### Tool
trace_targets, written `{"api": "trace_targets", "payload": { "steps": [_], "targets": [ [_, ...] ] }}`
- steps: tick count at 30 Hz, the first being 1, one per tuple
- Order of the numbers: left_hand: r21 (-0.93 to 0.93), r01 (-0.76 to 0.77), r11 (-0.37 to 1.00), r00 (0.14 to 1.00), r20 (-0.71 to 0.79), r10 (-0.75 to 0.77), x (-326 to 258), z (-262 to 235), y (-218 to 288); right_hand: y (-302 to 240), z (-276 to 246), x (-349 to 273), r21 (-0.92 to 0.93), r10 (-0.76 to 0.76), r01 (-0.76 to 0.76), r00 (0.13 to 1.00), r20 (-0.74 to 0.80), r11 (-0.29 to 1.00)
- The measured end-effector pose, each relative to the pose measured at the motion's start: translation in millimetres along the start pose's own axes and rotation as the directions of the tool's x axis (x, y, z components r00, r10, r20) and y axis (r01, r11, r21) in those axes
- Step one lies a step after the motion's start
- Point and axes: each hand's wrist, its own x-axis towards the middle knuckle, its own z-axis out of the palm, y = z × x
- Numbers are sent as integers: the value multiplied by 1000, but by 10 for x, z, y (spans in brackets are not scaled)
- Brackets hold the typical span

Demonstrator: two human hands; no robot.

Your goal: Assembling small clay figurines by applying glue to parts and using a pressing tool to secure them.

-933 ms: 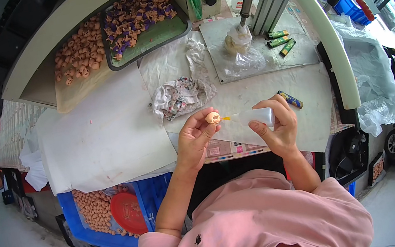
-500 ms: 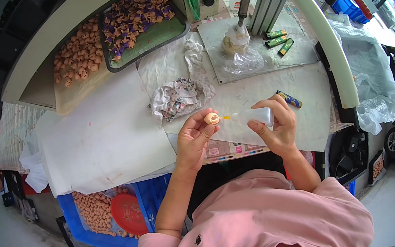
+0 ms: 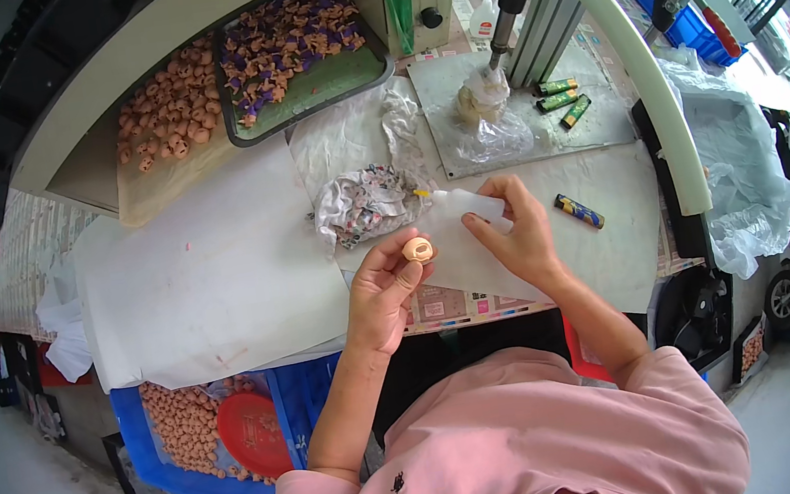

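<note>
A ball (image 3: 418,250) is pinched by the left hand (image 3: 383,292); a bottle (image 3: 476,205), seemingly soft, by the right hand (image 3: 524,232), best squeezed gently.

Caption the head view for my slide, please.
Left hand holding a small peach-coloured piece; right hand holding a white bottle, yellow tip near a crumpled cloth.

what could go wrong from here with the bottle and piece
The yellow tip of the white bottle points toward the crumpled cloth; it might drip there. The small peach piece, pinched in the left hand, could slip. The dark tube lying near the right hand might roll if bumped.
</note>
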Motion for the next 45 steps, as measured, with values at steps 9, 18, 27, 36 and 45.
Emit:
{"api": "trace_targets", "payload": {
  "steps": [9, 18, 27, 36, 45],
  "targets": [
    [-77, -60, 995, 998, -13, 59, -443, -288, 396, -505, 218, 222, -339, -229, 250, 968, 102, 907],
    [-141, -68, 988, 998, -17, 66, -785, -274, 689, -740, 1178, 1975, -228, -529, 517, 848, 7, 825],
    [-198, -185, 963, 978, -130, 161, -1192, -482, 1166, -751, 2106, 3692, -688, -407, 321, 913, 40, 651],
    [-233, -215, 948, 961, -221, 164, -1021, -744, 1656, -808, 2307, 4216, -759, -526, 321, 850, -35, 567],
    [-228, -214, 950, 976, -98, 196, -934, -747, 1555, -829, 2131, 3508, -334, -479, 507, 862, 166, 795]
  ]
}}
